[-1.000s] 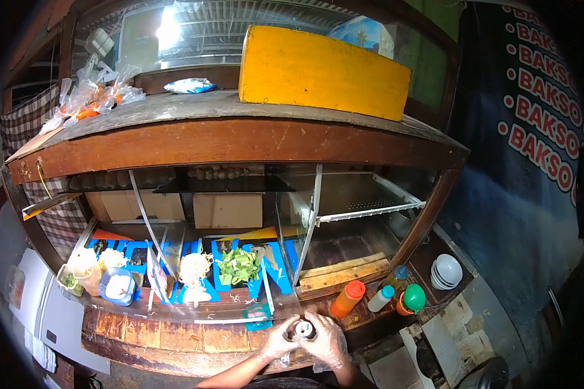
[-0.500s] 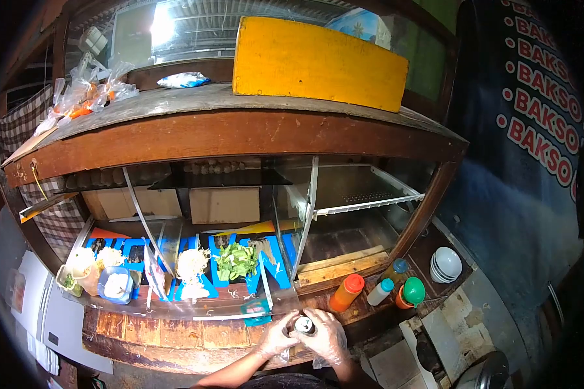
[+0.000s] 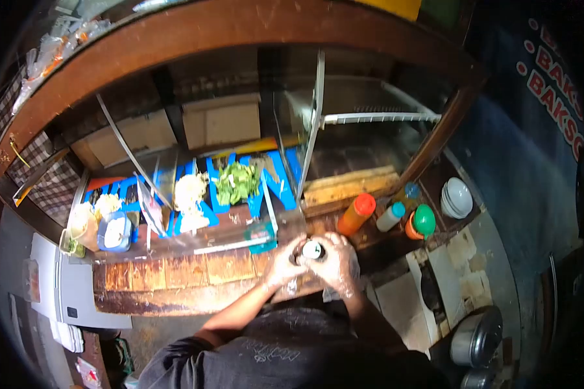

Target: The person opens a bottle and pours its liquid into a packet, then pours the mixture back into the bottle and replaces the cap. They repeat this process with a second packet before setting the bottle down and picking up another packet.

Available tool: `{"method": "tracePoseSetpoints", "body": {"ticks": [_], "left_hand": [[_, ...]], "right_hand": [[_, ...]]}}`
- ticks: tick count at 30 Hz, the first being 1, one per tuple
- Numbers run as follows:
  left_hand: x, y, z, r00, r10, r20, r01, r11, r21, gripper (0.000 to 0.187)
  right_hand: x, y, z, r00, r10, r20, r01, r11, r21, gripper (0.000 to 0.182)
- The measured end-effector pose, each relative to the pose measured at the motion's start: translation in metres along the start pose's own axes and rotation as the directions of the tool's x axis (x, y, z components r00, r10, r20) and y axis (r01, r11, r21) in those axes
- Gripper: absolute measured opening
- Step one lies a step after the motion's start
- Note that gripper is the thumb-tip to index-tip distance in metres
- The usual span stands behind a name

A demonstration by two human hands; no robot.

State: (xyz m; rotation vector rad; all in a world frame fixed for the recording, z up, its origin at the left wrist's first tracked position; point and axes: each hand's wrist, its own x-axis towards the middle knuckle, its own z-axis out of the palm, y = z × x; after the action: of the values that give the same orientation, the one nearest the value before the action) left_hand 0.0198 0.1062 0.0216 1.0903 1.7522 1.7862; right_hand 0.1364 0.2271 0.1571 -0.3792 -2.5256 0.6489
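Observation:
Both hands, in what look like thin clear plastic gloves, meet at the wooden counter's front edge. Between them is a small round container (image 3: 312,249) with a pale top. My left hand (image 3: 284,264) curls around its left side, and my right hand (image 3: 337,264) wraps its right side. Just beyond them lies a teal cloth or bag (image 3: 261,237). To the right stand an orange bottle (image 3: 355,215), a white bottle with a teal cap (image 3: 390,217) and a green-topped orange container (image 3: 421,222).
Behind the glass are leafy greens (image 3: 237,183), pale noodles or sprouts (image 3: 190,192) and a blue tub (image 3: 115,231). Stacked white bowls (image 3: 456,198) stand at the right. A metal pot (image 3: 476,337) sits at the lower right. A wooden cabinet beam (image 3: 240,29) crosses above.
The view has tilted downward, so the counter and hands appear higher and more of the arms and dark shirt shows. Both hands still hold the small container.

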Motion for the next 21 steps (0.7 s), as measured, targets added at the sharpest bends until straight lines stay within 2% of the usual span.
{"method": "tracePoseSetpoints", "body": {"ticks": [3, 5, 7, 9, 13, 15, 18, 21], "left_hand": [[0.001, 0.006, 0.003, 1.000, -0.024, -0.006, 0.023, 0.996, -0.085, 0.082], [0.002, 0.004, 0.004, 0.998, 0.048, -0.031, -0.048, 0.999, 0.005, 0.082], [0.002, 0.012, 0.003, 0.998, 0.052, -0.037, -0.050, 0.998, 0.045, 0.082], [0.002, 0.020, 0.001, 0.999, 0.012, -0.033, -0.010, 0.999, 0.044, 0.081], [0.002, 0.026, 0.000, 1.000, -0.010, -0.008, 0.011, 0.997, 0.081, 0.079], [0.003, 0.030, -0.002, 1.000, -0.016, -0.005, 0.017, 0.995, 0.103, 0.079], [0.003, 0.032, -0.001, 1.000, 0.005, -0.021, -0.002, 0.993, 0.119, 0.080], [0.002, 0.029, -0.002, 1.000, 0.014, -0.019, -0.012, 0.995, 0.102, 0.080]], "right_hand": [[0.000, 0.001, 0.000, 1.000, 0.014, 0.021, -0.014, 1.000, 0.011, 0.045], [-0.001, 0.012, 0.010, 1.000, 0.007, 0.023, -0.010, 0.990, 0.143, 0.047], [0.001, 0.011, 0.010, 0.999, -0.013, 0.043, 0.006, 0.989, 0.148, 0.048], [0.001, 0.000, -0.001, 1.000, 0.012, -0.005, -0.012, 0.997, 0.072, 0.050], [0.003, -0.006, -0.007, 0.996, 0.062, 0.072, -0.062, 0.998, 0.001, 0.049], [0.003, -0.001, -0.003, 0.996, 0.047, 0.074, -0.048, 0.999, 0.014, 0.048], [0.008, 0.006, 0.001, 0.993, -0.055, 0.104, 0.037, 0.986, 0.164, 0.049], [0.006, -0.003, -0.007, 0.998, -0.054, 0.023, 0.052, 0.995, 0.089, 0.053]]}}
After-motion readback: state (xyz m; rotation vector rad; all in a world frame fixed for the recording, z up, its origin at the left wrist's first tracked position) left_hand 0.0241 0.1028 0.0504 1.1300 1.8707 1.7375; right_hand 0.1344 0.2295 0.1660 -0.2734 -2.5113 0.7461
